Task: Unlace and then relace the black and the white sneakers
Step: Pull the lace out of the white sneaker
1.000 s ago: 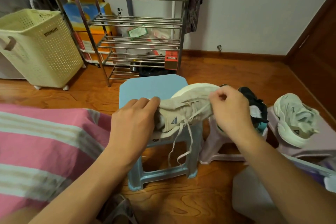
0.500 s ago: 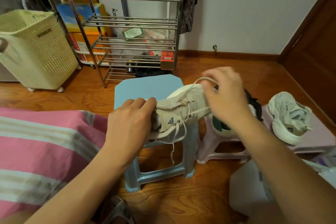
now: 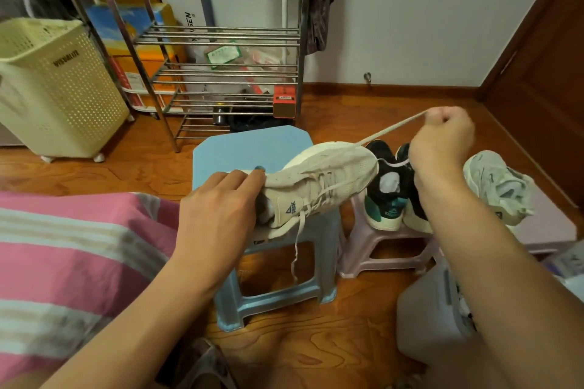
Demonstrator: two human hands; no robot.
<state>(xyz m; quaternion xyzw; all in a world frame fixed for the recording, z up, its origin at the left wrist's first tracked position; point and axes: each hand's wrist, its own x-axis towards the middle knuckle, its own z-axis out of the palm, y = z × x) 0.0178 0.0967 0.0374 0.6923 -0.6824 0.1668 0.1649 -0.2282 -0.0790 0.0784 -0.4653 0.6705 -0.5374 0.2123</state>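
- Cream-white mesh sneaker (image 3: pixel 322 181) lies tilted on the pale blue plastic stool (image 3: pixel 252 148); judged light, with a soft upper.
- Left hand (image 3: pixel 218 215) grips its heel collar, fingers curled round the rim; a sound anchor point.
- Right hand (image 3: pixel 442 142) pinches the flat off-white lace (image 3: pixel 388 129), drawn taut past the toe.
- The lace is limp and likely slippery; hold near the tip.
- Black sneakers (image 3: pixel 388 189) wait on the lilac stool (image 3: pixel 379 246).

A cream perforated laundry basket (image 3: pixel 53 88) stands on the wooden floor (image 3: pixel 316 347) beside a metal rack (image 3: pixel 215 50); a pink striped cloth (image 3: pixel 72 262) lies at left; a wooden door (image 3: pixel 546 50) stands at right.
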